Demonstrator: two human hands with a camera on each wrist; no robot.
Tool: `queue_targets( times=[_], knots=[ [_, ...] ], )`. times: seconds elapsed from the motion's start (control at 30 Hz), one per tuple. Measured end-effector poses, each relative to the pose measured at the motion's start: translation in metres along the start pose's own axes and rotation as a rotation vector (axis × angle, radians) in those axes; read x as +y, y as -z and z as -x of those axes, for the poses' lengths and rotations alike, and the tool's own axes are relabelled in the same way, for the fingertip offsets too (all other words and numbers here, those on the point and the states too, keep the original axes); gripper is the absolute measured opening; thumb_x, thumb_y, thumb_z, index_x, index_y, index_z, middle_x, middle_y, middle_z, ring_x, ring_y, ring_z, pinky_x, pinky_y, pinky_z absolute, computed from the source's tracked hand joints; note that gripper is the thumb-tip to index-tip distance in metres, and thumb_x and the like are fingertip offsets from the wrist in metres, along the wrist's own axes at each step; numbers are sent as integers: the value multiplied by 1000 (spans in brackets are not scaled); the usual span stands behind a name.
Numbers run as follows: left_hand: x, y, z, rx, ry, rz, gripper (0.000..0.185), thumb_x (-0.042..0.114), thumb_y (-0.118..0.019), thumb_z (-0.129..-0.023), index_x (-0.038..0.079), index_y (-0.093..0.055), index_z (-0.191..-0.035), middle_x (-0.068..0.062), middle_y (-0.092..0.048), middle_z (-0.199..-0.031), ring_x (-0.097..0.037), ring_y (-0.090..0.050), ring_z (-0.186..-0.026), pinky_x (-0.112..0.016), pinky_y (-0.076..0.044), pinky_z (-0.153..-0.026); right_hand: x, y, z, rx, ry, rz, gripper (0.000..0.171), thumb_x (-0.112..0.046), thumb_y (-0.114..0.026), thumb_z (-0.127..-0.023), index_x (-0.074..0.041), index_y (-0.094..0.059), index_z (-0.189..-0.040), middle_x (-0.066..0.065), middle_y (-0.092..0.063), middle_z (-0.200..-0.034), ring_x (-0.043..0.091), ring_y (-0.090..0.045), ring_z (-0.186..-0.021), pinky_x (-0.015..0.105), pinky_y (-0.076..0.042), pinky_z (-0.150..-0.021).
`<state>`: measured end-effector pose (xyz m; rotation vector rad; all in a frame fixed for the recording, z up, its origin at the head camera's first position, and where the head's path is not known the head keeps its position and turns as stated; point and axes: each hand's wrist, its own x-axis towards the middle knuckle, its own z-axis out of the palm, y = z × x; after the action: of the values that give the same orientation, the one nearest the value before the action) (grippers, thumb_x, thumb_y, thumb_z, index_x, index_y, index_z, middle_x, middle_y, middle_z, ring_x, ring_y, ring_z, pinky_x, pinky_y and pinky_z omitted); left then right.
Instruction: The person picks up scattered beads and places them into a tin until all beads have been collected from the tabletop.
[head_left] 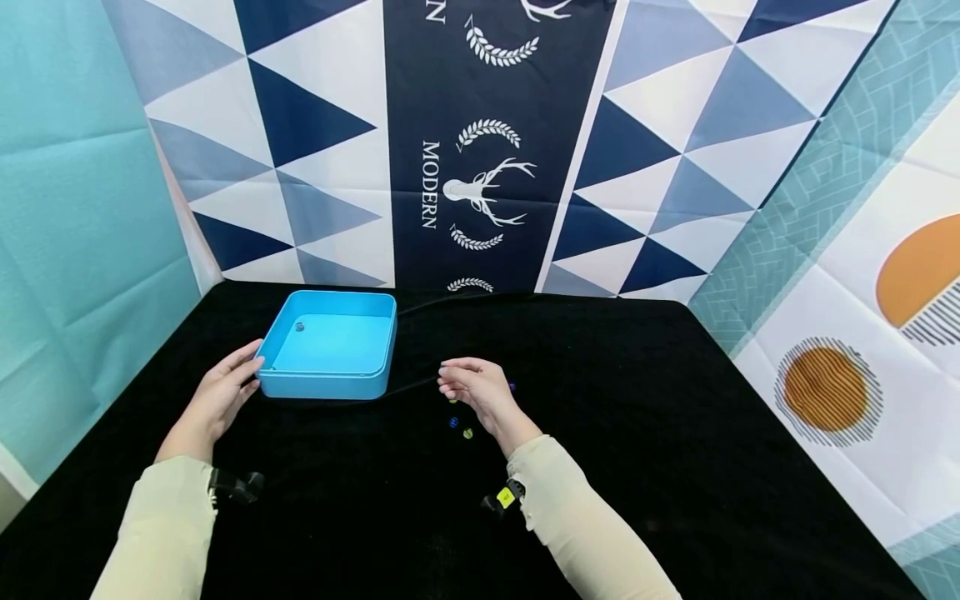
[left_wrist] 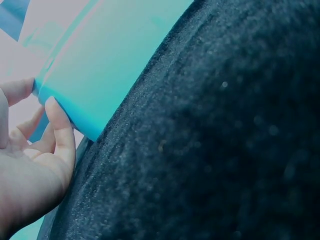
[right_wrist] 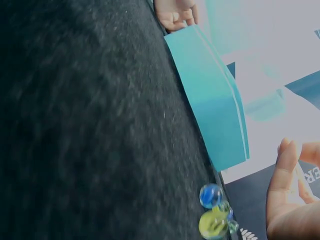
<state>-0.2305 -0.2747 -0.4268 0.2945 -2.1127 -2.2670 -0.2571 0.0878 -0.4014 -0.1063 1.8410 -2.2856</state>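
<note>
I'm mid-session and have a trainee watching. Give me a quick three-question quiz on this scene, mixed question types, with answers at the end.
1. What does the left hand touch? A) the wall hanging; B) the blue box; C) a marble.
2. True or false: all the marbles in view lie inside the box.
3. Fill in: The loose marbles lie nearer the person's ____ hand.

Key:
1. B, the blue box.
2. False: some lie on the black cloth.
3. Right: the right hand is closer.
</note>
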Motion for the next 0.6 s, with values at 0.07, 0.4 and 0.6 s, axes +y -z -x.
queue_targets(
  times=[0.07, 0.4, 0.6],
  knots=[
    [0, 0, 0, 2, 4, -1, 69, 36, -59, -92, 13, -27, -148, -7, -26, -147, 0, -45, -98, -11, -42, -75, 1, -3, -1, -1, -3, -9, 32, 5, -63, -83, 17, -55, -112, 4, -64, -69, 10, -60, -59, 18, -48, -54],
    [0, -1, 0, 1, 12, 8, 70, 36, -60, -91, 14, -27, -148, -7, -22, -151, -2, -44, -99, -11, -42, -75, 5, -16, -4, 1, -3, -23, 32, 5, -63, -83, 18, -55, -111, 5, -65, -69, 10, -61, -58, 19, -49, -55],
    [0, -1, -1, 3, 15, 6, 71, 37, -60, -90, 14, -26, -148, -7, -20, -152, -4, -43, -102, -11, -42, -75, 7, -26, -6, -6, -23, -13, 33, 5, -65, -82, 16, -56, -111, 6, -65, -69, 10, -61, -58, 19, -50, -56]
  ],
)
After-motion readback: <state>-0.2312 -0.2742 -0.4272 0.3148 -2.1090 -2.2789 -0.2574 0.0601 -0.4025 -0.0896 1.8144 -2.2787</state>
